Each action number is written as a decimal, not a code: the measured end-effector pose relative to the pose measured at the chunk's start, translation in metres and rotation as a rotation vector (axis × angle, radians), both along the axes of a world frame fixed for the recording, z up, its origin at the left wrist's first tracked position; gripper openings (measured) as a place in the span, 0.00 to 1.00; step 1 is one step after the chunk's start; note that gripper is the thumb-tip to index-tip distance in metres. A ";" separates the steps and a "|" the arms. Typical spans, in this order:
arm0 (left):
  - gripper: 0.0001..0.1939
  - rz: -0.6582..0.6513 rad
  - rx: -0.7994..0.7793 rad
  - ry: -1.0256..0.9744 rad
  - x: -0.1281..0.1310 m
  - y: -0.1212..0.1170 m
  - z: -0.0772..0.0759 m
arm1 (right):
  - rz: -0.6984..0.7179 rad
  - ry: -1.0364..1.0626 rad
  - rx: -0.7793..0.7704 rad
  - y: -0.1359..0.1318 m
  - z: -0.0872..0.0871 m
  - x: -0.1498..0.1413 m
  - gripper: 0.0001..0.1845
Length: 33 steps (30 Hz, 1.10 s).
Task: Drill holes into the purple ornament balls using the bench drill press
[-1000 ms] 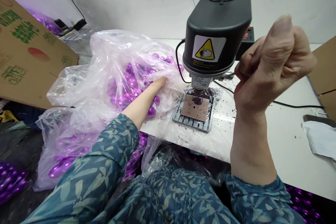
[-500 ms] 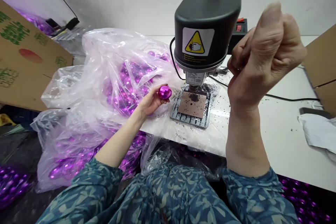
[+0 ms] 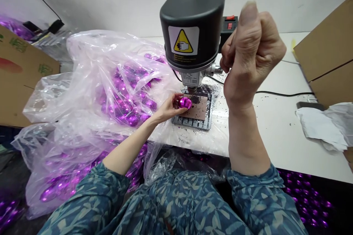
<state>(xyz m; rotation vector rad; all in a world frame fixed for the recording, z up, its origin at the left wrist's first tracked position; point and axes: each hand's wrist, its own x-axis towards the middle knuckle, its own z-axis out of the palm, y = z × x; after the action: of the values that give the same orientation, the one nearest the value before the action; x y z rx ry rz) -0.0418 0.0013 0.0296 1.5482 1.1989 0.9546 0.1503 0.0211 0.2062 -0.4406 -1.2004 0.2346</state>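
Observation:
My left hand (image 3: 171, 108) pinches a shiny purple faceted ball (image 3: 185, 103) between thumb and fingers. The ball is over the left part of a brown square plate (image 3: 199, 109) on the metal base (image 3: 205, 125) of a small drill press (image 3: 191, 25). Above the plate, the press's chuck (image 3: 192, 90) points down, a little up and right of the ball. To the right of the machine's black head, my right hand (image 3: 250, 44) is closed in a fist on the press's handle, beside its silver hub (image 3: 216, 69). The fist hides the grip itself.
Clear plastic bags (image 3: 91, 55) full of purple balls (image 3: 127, 95) lie left of the press. Dark shavings (image 3: 205, 90) dot the plate and white table (image 3: 270, 125). Cardboard boxes (image 3: 328, 44) stand at both sides. A black cable (image 3: 284, 94) and white paper (image 3: 320, 126) are on the right.
My left hand has carried the ball rightward from beside the base to over the brown plate. My right fist remains at the press, while the whole view has shifted.

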 end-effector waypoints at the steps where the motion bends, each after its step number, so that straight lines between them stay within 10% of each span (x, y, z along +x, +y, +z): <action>1: 0.34 0.015 0.011 0.028 0.001 0.002 -0.001 | 0.014 0.017 0.021 0.000 0.000 0.000 0.32; 24: 0.28 0.203 0.282 0.226 0.051 -0.003 -0.025 | 0.036 -0.016 0.057 -0.006 -0.005 0.003 0.24; 33: 0.26 0.215 0.259 0.158 0.052 -0.007 -0.025 | -0.058 -0.005 0.194 -0.018 -0.037 0.001 0.29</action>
<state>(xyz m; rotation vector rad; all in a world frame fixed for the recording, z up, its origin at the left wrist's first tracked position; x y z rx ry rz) 0.0100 -0.0053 0.0042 1.7496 1.4187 1.1834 0.1515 0.0028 0.1695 -0.3065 -1.2002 0.0661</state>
